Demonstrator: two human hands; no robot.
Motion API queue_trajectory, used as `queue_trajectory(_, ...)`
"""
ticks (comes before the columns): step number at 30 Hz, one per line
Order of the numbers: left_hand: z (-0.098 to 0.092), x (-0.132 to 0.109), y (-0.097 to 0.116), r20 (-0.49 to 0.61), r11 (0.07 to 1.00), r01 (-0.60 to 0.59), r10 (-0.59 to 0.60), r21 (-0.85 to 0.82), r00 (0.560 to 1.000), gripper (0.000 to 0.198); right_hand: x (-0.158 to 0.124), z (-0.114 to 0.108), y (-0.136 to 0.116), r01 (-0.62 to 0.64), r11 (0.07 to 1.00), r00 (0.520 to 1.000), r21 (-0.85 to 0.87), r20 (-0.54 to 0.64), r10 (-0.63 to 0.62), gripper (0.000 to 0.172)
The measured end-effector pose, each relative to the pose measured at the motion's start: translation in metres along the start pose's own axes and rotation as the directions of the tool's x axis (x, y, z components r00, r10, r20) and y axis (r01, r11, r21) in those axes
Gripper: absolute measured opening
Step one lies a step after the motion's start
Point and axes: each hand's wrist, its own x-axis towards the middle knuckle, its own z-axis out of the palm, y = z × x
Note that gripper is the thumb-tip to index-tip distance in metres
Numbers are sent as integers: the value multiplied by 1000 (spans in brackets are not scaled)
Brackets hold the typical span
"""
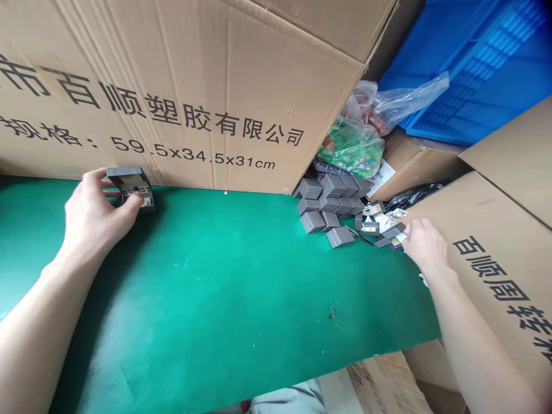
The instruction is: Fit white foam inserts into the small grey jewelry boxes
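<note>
My left hand (101, 204) grips a small dark grey hinged box (146, 204) near the foot of the large carton. Its lid stands raised, and my thumb presses at the front over a pale insert with details too small to read. On the far right, my right hand (425, 244) has its fingers closed at the edge of a heap of opened grey boxes (391, 231) and crumpled white paper pieces (383, 219). What its fingertips pinch is hidden. Left of that heap, several closed grey boxes (330, 204) are piled in rough rows.
A large printed carton (207, 75) walls off the back of the green tabletop (241, 276). Another carton (487, 230) borders the right side. Plastic bags with green and red contents (353, 146) lie behind the boxes, below a blue crate (457, 63).
</note>
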Motion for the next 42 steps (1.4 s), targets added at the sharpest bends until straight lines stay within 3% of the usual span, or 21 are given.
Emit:
queue_trajectory(3,-1,-1,2,6,1000,2,-2,-1,1000,71,-5,13,-5,-3,995,989,100,-144,18,20)
queue_trajectory(9,-3,-2,8,7,999,32,-32,-12,999,70,-8,34,0,-36,971,956,237,-275,103,19)
queue_trajectory(19,1,0,-1,5,1000,12,-12,-3,1000,66,-12,52,-12,-66,931,911,359,-359,203,20)
queue_trajectory(27,-2,-1,2,9,1000,11,-11,3,1000,64,-9,58,-18,-122,904,845,410,-435,312,18)
queue_trajectory(32,-2,-1,2,1,1000,6,-6,-5,1000,65,-10,51,-22,-92,940,868,330,-436,238,19)
queue_trajectory(37,1,0,-2,-2,1000,-3,3,-8,1000,64,-16,41,-29,-220,938,889,267,-341,306,21)
queue_trajectory(42,1,1,-4,-3,1000,-9,9,-8,1000,64,-20,32,-24,-177,953,942,246,-236,236,21)
